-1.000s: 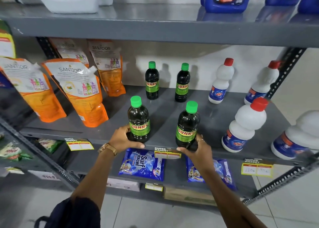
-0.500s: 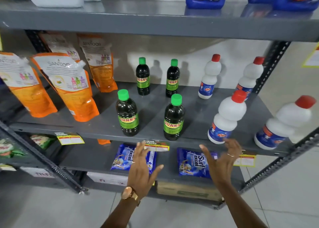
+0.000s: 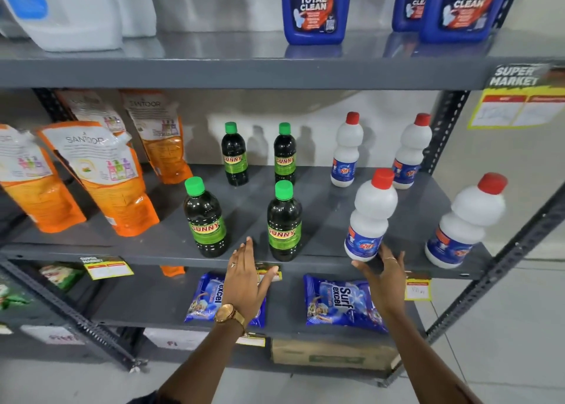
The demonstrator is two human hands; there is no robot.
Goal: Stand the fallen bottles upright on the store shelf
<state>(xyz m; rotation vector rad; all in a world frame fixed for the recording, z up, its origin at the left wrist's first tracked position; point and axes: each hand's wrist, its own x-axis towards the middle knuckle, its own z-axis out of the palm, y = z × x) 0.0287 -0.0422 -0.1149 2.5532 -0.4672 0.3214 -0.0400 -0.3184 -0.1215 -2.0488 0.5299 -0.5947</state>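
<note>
Four dark Sunny bottles with green caps stand upright on the grey middle shelf (image 3: 146, 249): two in front (image 3: 206, 220) (image 3: 284, 223) and two behind (image 3: 234, 156) (image 3: 285, 156). To their right stand several white bottles with red caps, the nearest ones at the front (image 3: 370, 217) and at the front right (image 3: 464, 223). My left hand (image 3: 244, 278) is open with fingers spread, in front of the shelf edge between the two front Sunny bottles, and touches nothing. My right hand (image 3: 382, 277) is open, its thumb and fingers at the base of the front white bottle.
Orange Santoor pouches (image 3: 101, 174) lean at the shelf's left. Blue detergent jugs (image 3: 315, 6) and white jugs (image 3: 70, 12) stand on the shelf above. Surf excel packs (image 3: 339, 303) lie on the shelf below. A perforated upright post (image 3: 501, 263) runs along the right.
Both hands let go of the two front Sunny bottles, drew back and shifted right. My right hand has risen to the base of the front white bottle.
</note>
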